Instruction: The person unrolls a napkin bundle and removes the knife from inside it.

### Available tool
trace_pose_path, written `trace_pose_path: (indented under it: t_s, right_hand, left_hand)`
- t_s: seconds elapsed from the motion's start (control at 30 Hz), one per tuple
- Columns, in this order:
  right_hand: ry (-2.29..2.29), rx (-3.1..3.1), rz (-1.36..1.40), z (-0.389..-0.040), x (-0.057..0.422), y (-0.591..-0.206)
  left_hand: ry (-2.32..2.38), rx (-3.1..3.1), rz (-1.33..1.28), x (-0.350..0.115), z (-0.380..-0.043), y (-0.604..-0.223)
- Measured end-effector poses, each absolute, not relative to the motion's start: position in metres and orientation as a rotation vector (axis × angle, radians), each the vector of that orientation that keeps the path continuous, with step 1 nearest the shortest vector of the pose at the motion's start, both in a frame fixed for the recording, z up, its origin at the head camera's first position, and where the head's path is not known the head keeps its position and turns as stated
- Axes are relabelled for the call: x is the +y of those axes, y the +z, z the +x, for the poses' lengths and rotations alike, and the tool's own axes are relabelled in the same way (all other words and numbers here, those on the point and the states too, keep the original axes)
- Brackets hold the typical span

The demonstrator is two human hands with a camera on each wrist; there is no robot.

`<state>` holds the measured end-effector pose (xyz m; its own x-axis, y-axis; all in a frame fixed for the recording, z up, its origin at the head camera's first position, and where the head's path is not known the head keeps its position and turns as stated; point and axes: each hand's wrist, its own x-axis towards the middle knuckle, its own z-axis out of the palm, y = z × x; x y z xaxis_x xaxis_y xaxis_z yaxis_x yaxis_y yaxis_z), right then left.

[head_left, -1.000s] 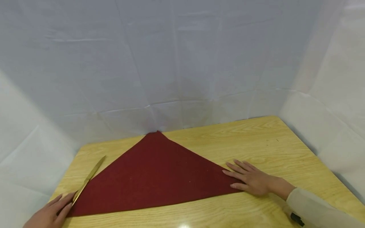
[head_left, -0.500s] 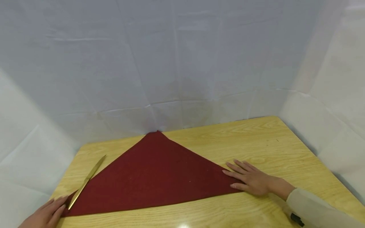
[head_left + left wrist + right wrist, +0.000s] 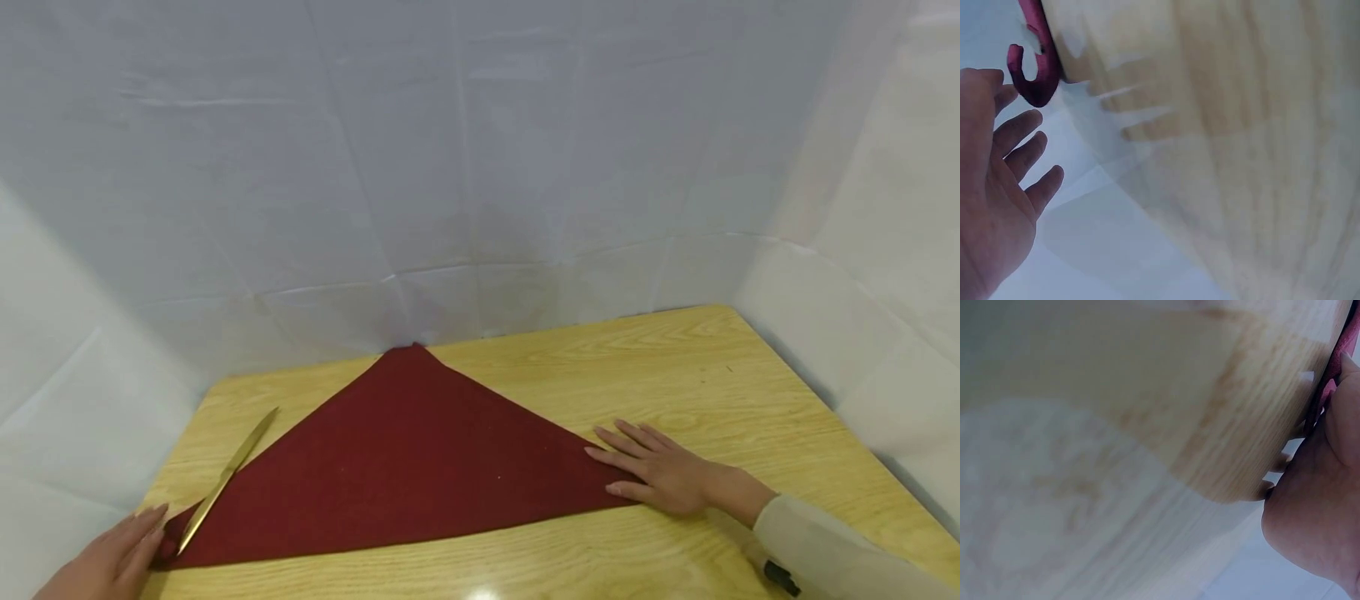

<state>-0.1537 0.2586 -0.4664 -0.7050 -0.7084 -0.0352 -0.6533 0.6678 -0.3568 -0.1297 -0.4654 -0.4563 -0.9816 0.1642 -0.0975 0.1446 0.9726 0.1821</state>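
A dark red cloth napkin [image 3: 405, 467], folded to a triangle, lies on the wooden table with its peak toward the back wall. Across its left slope rests a gold knife [image 3: 228, 479], blade end pointing away to the back right. My left hand [image 3: 112, 554] is at the napkin's left corner, beside the knife's near end. In the left wrist view its fingers [image 3: 1025, 156] are loosely spread, and the curled napkin corner [image 3: 1041, 75] hangs past the table edge near the fingertips. My right hand [image 3: 663, 471] lies flat with spread fingers on the right corner.
The wooden table [image 3: 660, 367] has rounded far corners. White sheeting [image 3: 465, 167] stands behind it and along both sides. A small black object [image 3: 782, 577] shows by the right sleeve [image 3: 840, 550].
My left hand has come off the knife's near end and shifted left, uncovering more of the napkin's corner. The knife, the napkin and my right hand stay nearly where they were.
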Motion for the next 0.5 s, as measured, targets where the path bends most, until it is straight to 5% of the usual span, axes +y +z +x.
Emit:
trace_pose_path:
  t_s: [0.5]
  right_hand:
    - [-0.481,2.699,-1.095,-0.155,0.258,-0.466]
  left_hand:
    - [0.234,3.123,0.297,-0.438,-0.128,-0.434]
